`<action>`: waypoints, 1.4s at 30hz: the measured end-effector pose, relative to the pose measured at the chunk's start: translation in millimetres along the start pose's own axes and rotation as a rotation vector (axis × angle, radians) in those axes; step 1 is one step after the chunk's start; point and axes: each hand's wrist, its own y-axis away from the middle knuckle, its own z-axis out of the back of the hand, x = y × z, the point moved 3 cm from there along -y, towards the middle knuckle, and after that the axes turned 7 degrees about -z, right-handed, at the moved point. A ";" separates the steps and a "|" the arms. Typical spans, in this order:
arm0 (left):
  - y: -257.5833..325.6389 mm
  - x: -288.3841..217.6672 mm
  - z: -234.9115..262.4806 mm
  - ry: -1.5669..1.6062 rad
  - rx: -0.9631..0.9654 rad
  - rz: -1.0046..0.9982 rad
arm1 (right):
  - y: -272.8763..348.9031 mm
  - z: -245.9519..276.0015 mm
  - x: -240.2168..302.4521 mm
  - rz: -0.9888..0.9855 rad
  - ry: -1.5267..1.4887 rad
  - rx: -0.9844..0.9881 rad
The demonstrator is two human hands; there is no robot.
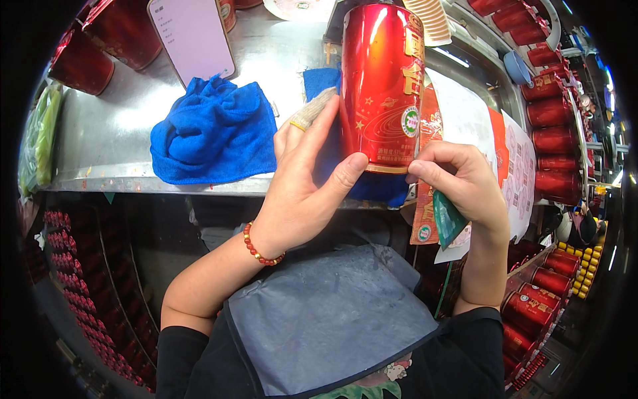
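Note:
A glossy red cylindrical bottle [379, 80] with gold lettering, line drawings and a small round emblem lies over a blue cloth at the bench's front edge. My left hand [302, 169] steadies its left side, thumb against the lower end. A pale fabric cover sheathes one finger, and a beaded bracelet circles the wrist. At the bottle's lower right corner, my right hand [458, 176] pinches thumb and forefinger together; anything between those tips is too small to make out. Its curled fingers hold a green plastic piece [448, 219], which sticks out below.
A crumpled blue cloth [209, 133] and a phone [191, 40] lie left on the metal bench [126, 126]. Printed sheets [512, 153] overhang the front edge at right. Red containers [123, 33] stand far left; more red bottles [555, 139] line the right side.

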 end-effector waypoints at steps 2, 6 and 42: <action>3.1 -9.3 5.0 -0.169 -0.053 -0.085 | 0.2 -0.9 -0.3 0.012 -0.009 -0.011; 25.1 -35.4 -1.0 -0.423 -0.085 -0.560 | -2.5 -2.1 -6.6 0.084 -0.054 -0.045; -27.8 -31.7 -10.0 -0.509 -0.091 -0.451 | -5.3 -7.0 -21.7 0.017 -0.286 -0.037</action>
